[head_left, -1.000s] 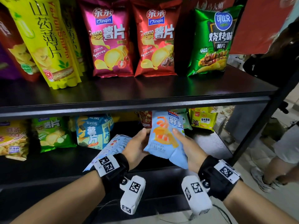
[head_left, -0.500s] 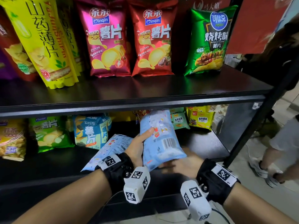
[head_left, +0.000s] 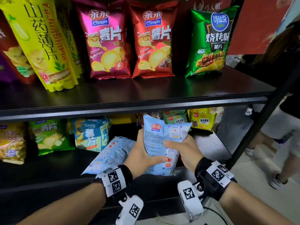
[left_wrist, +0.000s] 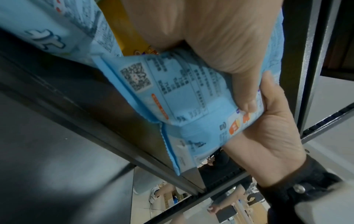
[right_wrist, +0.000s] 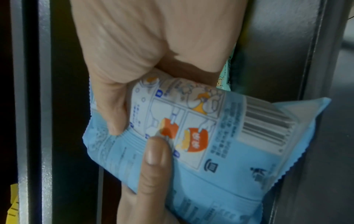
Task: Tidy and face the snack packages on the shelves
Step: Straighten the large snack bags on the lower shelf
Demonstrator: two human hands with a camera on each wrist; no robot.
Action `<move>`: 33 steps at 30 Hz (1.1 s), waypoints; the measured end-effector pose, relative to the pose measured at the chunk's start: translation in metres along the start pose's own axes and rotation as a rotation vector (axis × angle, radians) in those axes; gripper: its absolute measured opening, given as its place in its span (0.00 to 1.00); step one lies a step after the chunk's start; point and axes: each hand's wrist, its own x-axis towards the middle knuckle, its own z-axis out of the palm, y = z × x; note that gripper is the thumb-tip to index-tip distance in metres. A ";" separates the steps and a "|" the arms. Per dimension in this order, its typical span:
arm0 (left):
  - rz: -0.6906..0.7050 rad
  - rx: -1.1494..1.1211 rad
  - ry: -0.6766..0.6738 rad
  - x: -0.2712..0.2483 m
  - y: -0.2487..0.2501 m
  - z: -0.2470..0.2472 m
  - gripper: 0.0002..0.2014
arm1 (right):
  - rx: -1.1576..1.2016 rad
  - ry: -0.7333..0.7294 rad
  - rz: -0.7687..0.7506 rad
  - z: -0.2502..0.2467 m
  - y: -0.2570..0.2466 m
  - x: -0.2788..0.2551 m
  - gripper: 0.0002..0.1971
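Observation:
Both hands hold a light blue snack bag upright at the front of the lower shelf, its printed back with text panels toward me. My left hand grips its left side, thumb across the lower middle. My right hand grips the right side, thumb pressed on the bag's back. In the left wrist view the bag shows a QR code; in the right wrist view the bag shows a barcode. A second light blue bag lies flat, back up, left of the held one.
On the lower shelf stand a blue chip bag, a green one, a yellow one, and small green and yellow packs behind. Upper shelf: yellow, pink, red, green bags upright. People stand right of the rack's post.
The blue bag was turned from front-facing to back-facing and stood more upright. My right hand moved from under the bag to its right side; the left hand shifted lower on it.

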 end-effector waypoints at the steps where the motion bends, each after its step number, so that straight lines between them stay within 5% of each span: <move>1: -0.009 0.019 -0.012 -0.001 0.000 0.000 0.41 | -0.001 0.013 -0.005 0.000 0.001 0.001 0.17; 4: -0.023 0.066 -0.012 0.001 0.001 0.005 0.40 | 0.002 0.177 -0.021 0.006 0.003 0.009 0.17; 7: 0.030 0.381 0.024 0.004 0.004 0.015 0.43 | 0.048 0.420 -0.064 0.012 0.001 0.018 0.15; 9: 0.020 0.525 -0.042 0.004 0.003 0.024 0.48 | 0.064 0.450 -0.105 0.017 -0.001 0.020 0.13; 13: -0.018 0.288 -0.027 0.017 0.012 0.035 0.62 | 0.065 0.296 -0.124 0.026 -0.001 0.010 0.13; 18: -0.108 0.405 0.228 0.042 0.024 0.021 0.50 | 0.107 0.158 -0.029 0.023 0.006 0.000 0.24; 21: -0.132 0.419 0.302 0.046 0.025 0.005 0.37 | 0.065 0.117 -0.014 0.015 0.002 0.003 0.19; 25: -0.166 -0.034 0.309 0.045 0.029 -0.026 0.30 | -0.208 0.160 -0.003 -0.001 -0.010 0.021 0.33; 27: -0.153 -0.217 0.250 0.041 0.034 -0.036 0.19 | -0.195 -0.033 0.099 0.000 -0.014 0.031 0.43; 30: -0.206 -0.232 0.199 0.038 0.038 -0.050 0.18 | -0.115 -0.242 0.238 0.020 -0.010 0.045 0.36; 33: -0.170 -0.094 0.127 0.031 0.040 -0.073 0.17 | -0.153 -0.165 0.222 0.039 -0.002 0.064 0.25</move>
